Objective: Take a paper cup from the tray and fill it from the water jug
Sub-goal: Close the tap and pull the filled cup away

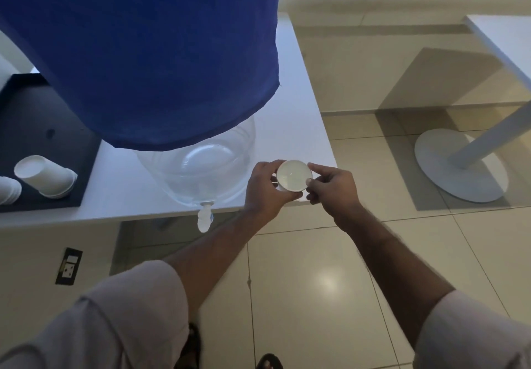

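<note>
Left hand [265,189] and right hand [330,187] both pinch the rim of an upright, filled cup [294,175] over the table's [301,127] front-right corner, right of the jug's [198,164] tap [204,219]; open floor [316,268] lies beneath

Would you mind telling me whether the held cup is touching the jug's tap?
Apart. The head view shows the cup, held between both hands, well right of the tap, with the left hand in between.

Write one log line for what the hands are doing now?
both hands: left hand and right hand hold paper cup | place: right of tap | cup contents: unclear
</note>
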{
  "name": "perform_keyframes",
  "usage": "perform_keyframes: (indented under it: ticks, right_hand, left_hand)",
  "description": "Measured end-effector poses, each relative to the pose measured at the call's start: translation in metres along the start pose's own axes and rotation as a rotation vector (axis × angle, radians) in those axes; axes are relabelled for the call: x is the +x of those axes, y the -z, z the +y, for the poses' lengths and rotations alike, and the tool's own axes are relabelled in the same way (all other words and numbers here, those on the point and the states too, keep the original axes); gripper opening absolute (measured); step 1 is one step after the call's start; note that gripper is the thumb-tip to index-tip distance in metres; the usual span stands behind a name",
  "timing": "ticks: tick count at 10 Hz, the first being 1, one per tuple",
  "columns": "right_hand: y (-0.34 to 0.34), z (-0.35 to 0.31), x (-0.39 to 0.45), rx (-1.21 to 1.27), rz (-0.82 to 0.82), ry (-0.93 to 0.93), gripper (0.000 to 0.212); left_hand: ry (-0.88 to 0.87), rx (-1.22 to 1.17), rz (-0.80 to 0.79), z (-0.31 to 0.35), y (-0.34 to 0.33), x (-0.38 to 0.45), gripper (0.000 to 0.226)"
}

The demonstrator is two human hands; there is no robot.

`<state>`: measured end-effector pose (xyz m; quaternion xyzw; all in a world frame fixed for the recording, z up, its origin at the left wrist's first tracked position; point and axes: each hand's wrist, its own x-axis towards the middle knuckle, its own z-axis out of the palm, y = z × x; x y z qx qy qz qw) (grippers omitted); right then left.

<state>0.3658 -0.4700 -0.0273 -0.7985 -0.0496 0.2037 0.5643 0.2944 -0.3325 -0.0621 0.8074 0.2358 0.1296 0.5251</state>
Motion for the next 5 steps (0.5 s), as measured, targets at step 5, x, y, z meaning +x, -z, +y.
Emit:
perform_keyframes:
  ticks: [5]
  right_hand:
    - [-0.024, 0.014, 0.007, 0.064, 0.034, -0.119, 0.047]
  left_hand:
    - [0.085, 0.009, 0.03, -0.022, -0.006, -0.004, 0.094]
